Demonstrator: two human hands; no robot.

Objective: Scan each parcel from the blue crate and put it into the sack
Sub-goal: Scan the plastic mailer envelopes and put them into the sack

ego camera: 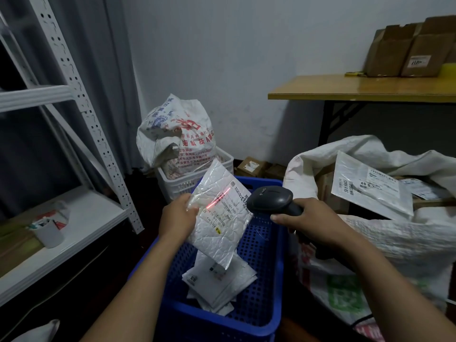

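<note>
Scanner point(270, 199) lights held parcel point(219, 213) (red line).

Head view, forward-down, close over crate point(256, 317)

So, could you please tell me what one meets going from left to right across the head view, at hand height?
At that height: white cup → left hand → parcel → scanner → right hand → sack.

A blue crate point(261, 267), a white basket point(182, 186) and a sack point(407, 248) stand on the floor point(142, 188). Cardboard boxes point(404, 53) sit on the table point(345, 87), a cup point(48, 233) on the shelf point(93, 218).
</note>
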